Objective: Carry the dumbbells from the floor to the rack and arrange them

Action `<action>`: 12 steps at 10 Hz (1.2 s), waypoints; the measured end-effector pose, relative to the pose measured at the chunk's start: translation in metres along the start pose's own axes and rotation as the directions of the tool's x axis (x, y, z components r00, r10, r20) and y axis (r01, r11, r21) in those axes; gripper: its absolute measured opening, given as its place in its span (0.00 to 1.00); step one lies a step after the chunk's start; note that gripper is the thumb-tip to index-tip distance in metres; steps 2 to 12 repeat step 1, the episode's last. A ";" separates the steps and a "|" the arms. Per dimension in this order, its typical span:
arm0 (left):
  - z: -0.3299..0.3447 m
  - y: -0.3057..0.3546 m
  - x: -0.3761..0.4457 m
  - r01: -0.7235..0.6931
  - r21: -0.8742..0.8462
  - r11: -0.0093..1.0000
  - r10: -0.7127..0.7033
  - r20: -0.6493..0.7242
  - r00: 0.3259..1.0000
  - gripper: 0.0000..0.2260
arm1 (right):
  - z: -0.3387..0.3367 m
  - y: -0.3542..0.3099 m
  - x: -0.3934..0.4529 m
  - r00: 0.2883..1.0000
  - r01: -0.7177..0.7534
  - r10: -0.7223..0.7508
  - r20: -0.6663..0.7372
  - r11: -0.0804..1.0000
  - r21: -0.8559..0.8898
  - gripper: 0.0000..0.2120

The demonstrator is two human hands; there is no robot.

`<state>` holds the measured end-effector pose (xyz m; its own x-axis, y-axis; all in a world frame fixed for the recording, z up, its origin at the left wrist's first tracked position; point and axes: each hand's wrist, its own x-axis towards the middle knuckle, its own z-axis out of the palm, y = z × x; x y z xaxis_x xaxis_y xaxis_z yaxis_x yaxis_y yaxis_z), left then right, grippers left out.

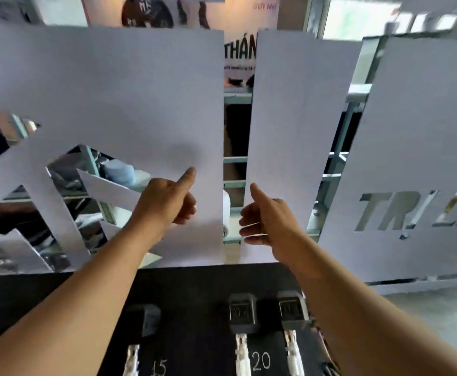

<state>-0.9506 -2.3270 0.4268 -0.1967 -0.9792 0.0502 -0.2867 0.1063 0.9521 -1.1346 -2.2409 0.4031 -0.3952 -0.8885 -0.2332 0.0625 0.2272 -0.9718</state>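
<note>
Both my arms are stretched out in front of me above the rack [200,283], and neither hand carries anything. My left hand [165,202] has its fingers curled in toward the palm with the thumb sticking up; my right hand [265,218] does much the same, thumb raised and fingers loosely curled, holding nothing. Below my forearms, three dumbbells already lie on the dark rack top: one by the painted mark "15" [159,367], its black hexagonal head [143,320] pointing away from me, and two side by side at the mark "20" [261,360], the left one [242,313] and the right one [292,312] close together, with a narrow gap between their heads. Their pale handles run down out of view, so I cannot see their near ends. Behind the rack, large white panels [100,104] cover most of the background. I judge this as a pause between carries, with my hands free to go back for the next weight; no dumbbell on the floor shows here. To do it well, I should match each dumbbell to its number, set it down parallel to its neighbours with the heads level, and keep my fingers clear of the gap between heads as I lower it.
</note>
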 end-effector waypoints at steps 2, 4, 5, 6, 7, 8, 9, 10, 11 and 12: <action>-0.023 0.049 0.008 -0.009 -0.160 0.987 0.005 -0.021 1.000 0.35 | 0.011 -0.054 -0.008 0.998 0.056 -0.055 -0.024 0.996 0.068 0.32; -0.023 0.049 0.008 -0.009 -0.160 0.987 0.005 -0.021 1.000 0.35 | 0.011 -0.054 -0.008 0.998 0.056 -0.055 -0.024 0.996 0.068 0.32; -0.023 0.049 0.008 -0.009 -0.160 0.987 0.005 -0.021 1.000 0.35 | 0.011 -0.054 -0.008 0.998 0.056 -0.055 -0.024 0.996 0.068 0.32; -0.023 0.049 0.008 -0.009 -0.160 0.987 0.005 -0.021 1.000 0.35 | 0.011 -0.054 -0.008 0.998 0.056 -0.055 -0.024 0.996 0.068 0.32; -0.023 0.049 0.008 -0.009 -0.160 0.987 0.005 -0.021 1.000 0.35 | 0.011 -0.054 -0.008 0.998 0.056 -0.055 -0.024 0.996 0.068 0.32; -0.023 0.049 0.008 -0.009 -0.160 0.987 0.005 -0.021 1.000 0.35 | 0.011 -0.054 -0.008 0.998 0.056 -0.055 -0.024 0.996 0.068 0.32; -0.023 0.049 0.008 -0.009 -0.160 0.987 0.005 -0.021 1.000 0.35 | 0.011 -0.054 -0.008 0.998 0.056 -0.055 -0.024 0.996 0.068 0.32; -0.023 0.049 0.008 -0.009 -0.160 0.987 0.005 -0.021 1.000 0.35 | 0.011 -0.054 -0.008 0.998 0.056 -0.055 -0.024 0.996 0.068 0.32; -0.023 0.049 0.008 -0.009 -0.160 0.987 0.005 -0.021 1.000 0.35 | 0.011 -0.054 -0.008 0.998 0.056 -0.055 -0.024 0.996 0.068 0.32; -0.023 0.049 0.008 -0.009 -0.160 0.987 0.005 -0.021 1.000 0.35 | 0.011 -0.054 -0.008 0.998 0.056 -0.055 -0.024 0.996 0.068 0.32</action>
